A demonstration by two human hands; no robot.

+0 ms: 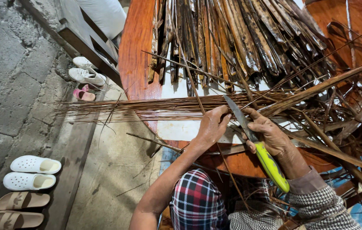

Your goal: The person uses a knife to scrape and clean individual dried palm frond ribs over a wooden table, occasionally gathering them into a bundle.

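Right hand (270, 134) grip closed on yellow-handled knife (255, 145); left hand (212, 127) pinching thin stick (215, 140) on wooden table (136, 51).

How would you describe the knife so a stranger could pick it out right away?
Start at the round reddish wooden table heaped with dried leaf strips. At its near edge the right hand holds the knife, blade pointing toward the bundle of thin ribs. Its bright yellow-green handle stands out from all the brown.

No packages, labels, signs or screens show anywhere in this view.
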